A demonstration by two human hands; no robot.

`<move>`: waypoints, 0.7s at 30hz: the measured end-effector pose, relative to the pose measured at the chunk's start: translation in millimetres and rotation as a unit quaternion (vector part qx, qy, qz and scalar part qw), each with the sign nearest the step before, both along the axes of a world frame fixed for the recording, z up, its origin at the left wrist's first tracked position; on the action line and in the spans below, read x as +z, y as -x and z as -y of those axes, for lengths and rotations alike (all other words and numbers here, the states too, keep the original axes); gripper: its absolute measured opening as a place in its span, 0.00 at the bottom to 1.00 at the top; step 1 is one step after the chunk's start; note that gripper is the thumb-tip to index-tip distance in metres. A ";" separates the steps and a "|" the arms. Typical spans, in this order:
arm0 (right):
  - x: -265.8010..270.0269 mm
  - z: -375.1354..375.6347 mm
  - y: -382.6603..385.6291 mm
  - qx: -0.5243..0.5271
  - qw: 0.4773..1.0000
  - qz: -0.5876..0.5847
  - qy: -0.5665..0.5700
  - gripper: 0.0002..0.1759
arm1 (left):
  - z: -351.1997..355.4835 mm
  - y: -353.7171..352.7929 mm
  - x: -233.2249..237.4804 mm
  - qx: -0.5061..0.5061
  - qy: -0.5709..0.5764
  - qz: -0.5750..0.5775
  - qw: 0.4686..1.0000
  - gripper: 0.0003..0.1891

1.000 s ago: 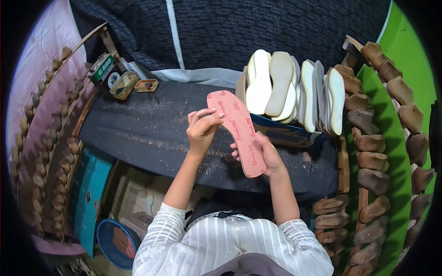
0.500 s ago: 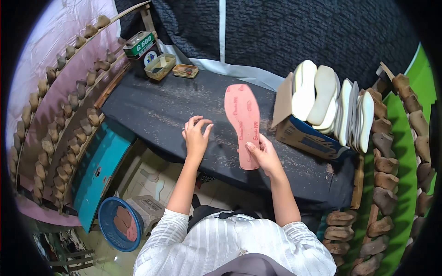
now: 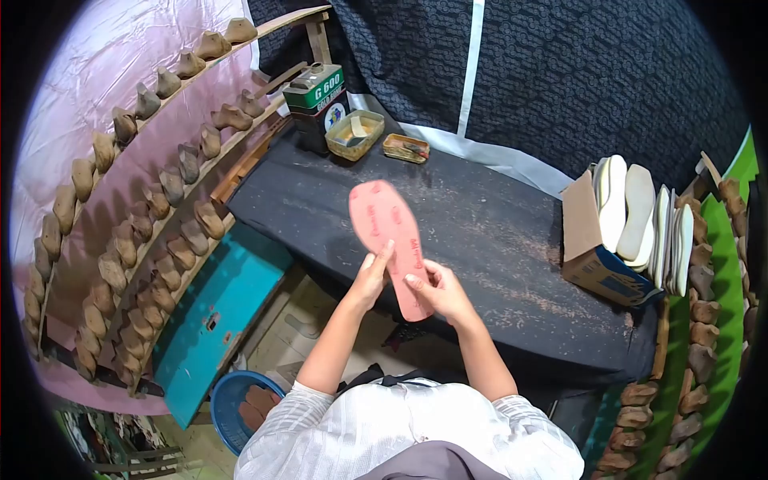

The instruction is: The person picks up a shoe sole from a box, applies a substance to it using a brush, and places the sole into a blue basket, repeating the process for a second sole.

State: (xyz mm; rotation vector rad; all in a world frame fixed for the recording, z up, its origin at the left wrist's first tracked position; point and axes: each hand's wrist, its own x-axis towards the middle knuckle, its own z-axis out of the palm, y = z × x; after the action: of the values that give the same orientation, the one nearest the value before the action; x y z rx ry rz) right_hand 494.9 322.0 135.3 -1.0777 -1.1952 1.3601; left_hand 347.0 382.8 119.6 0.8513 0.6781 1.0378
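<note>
A pink insole board (image 3: 386, 232) with printed red lettering is held upright over the front edge of the black-covered workbench (image 3: 480, 232). My right hand (image 3: 438, 291) grips its heel end from the right. My left hand (image 3: 372, 276) rests flat against its left edge near the heel, fingers extended. The toe of the insole points away from me, toward the back of the bench.
An open cardboard box (image 3: 596, 256) with white soles (image 3: 632, 208) stands at the bench's right. A green tin (image 3: 314, 92), a yellow tub (image 3: 354, 134) and a small tray (image 3: 406, 148) sit at the back left. Racks of wooden lasts (image 3: 160, 184) flank both sides. A blue basin (image 3: 244, 404) lies on the floor.
My view has swung left, so the box has slid right. My left hand, apart from the insole half a second ago, now touches its left edge. The insole sits nearer me.
</note>
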 end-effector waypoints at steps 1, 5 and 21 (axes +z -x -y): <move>-3.5 -5.4 13.3 -0.008 0.999 0.032 -0.010 0.18 | -5.4 7.1 3.1 -0.003 -0.030 -0.009 1.000 0.22; -9.0 -25.2 34.1 -0.033 0.993 0.114 -0.016 0.16 | -27.8 31.9 9.6 0.029 -0.038 0.023 0.999 0.23; -68.2 -259.8 -50.6 -0.324 0.923 0.198 -0.057 0.35 | -108.2 35.1 -10.4 -0.034 0.031 0.177 0.983 0.43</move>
State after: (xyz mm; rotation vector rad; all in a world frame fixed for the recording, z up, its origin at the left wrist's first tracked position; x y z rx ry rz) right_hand 545.5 581.8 67.1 -1.5354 -1.0366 0.5680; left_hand 311.9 491.0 109.2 0.6100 0.3765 1.0672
